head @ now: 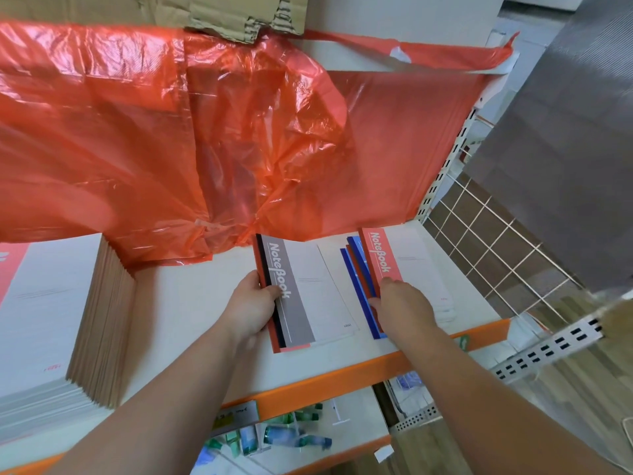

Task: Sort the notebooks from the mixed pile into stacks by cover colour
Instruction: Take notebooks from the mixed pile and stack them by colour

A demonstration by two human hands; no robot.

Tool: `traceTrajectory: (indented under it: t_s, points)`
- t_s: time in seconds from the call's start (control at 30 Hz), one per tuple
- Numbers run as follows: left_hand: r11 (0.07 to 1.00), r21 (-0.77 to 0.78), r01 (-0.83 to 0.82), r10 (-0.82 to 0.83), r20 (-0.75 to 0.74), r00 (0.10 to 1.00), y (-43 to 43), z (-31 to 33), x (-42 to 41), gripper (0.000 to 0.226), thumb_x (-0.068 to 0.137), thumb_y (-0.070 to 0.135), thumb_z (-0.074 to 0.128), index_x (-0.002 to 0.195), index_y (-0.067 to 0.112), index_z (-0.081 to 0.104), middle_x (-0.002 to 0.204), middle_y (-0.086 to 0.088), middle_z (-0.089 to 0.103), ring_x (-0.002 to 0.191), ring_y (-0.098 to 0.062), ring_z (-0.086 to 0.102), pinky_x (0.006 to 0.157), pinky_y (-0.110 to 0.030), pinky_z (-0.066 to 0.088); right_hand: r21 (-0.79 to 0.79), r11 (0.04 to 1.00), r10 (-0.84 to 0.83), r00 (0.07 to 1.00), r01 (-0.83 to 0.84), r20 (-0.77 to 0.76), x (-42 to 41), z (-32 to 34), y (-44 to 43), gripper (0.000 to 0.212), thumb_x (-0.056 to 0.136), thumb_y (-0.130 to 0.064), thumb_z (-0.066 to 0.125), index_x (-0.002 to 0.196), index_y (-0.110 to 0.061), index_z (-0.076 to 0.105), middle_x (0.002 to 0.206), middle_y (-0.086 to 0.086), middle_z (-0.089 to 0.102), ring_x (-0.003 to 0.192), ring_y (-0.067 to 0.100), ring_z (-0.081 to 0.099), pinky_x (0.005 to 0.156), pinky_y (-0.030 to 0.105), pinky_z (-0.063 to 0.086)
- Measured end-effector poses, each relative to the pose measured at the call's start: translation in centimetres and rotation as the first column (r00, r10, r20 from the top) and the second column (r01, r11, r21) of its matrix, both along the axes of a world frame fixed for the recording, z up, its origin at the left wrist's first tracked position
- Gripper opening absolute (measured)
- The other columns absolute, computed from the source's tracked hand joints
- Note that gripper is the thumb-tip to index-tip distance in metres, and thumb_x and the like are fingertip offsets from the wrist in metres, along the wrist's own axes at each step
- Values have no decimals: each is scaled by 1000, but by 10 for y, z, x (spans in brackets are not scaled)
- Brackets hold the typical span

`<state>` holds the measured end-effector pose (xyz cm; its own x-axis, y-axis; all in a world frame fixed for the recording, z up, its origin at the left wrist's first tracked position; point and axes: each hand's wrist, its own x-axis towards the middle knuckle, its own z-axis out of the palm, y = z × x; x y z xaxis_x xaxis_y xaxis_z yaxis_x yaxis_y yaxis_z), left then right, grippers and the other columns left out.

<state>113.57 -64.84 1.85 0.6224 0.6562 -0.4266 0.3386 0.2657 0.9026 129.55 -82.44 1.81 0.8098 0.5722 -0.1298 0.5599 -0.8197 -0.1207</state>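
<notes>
Orange-red plastic sheeting hung over the back of the white shelf as a person reached in from below with both bare forearms extended. The left hand lay turned inward, its fingers and thumb curled round the spine edge of a grey-banded notebook, which topped a thin stack of coral and red covers at mid-shelf. Just to the right, the right hand pinched the near spine side of the mixed pile of blue and red notebooks, with a coral-banded notebook on top. A tall stack of notebooks stood at far left, and small bottles lay on the shelf below.
</notes>
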Motion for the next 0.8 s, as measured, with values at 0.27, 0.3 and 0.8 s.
traceTrajectory:
  t_s: [0.27,0.3,0.8]
  points:
    - [999,-19,-37,38,36,999,-2,0,2,30,95,4,47,116,21,59,108,-1,74,96,-25,72,90,-47,57,18,989,147,984,-150,101,-31,22,20,31,98,-14,42,127,-6,49,103,15,67,91,34,66,68,36,49]
    - [998,-33,-50,52,52,997,-3,0,3,28,96,5,47,116,20,59,108,-2,74,96,-25,72,90,-46,56,37,975,216,971,-221,104,-42,23,25,31,97,-13,41,125,-7,50,98,15,67,88,35,66,64,35,44]
    - [1000,-4,-31,31,49,998,0,0,-1,24,98,8,50,117,21,56,110,-5,72,96,-26,72,90,-49,56,-103,993,56,998,-53,31,-18,8,11,54,103,-31,41,146,-2,28,151,23,30,141,36,27,114,42,32]
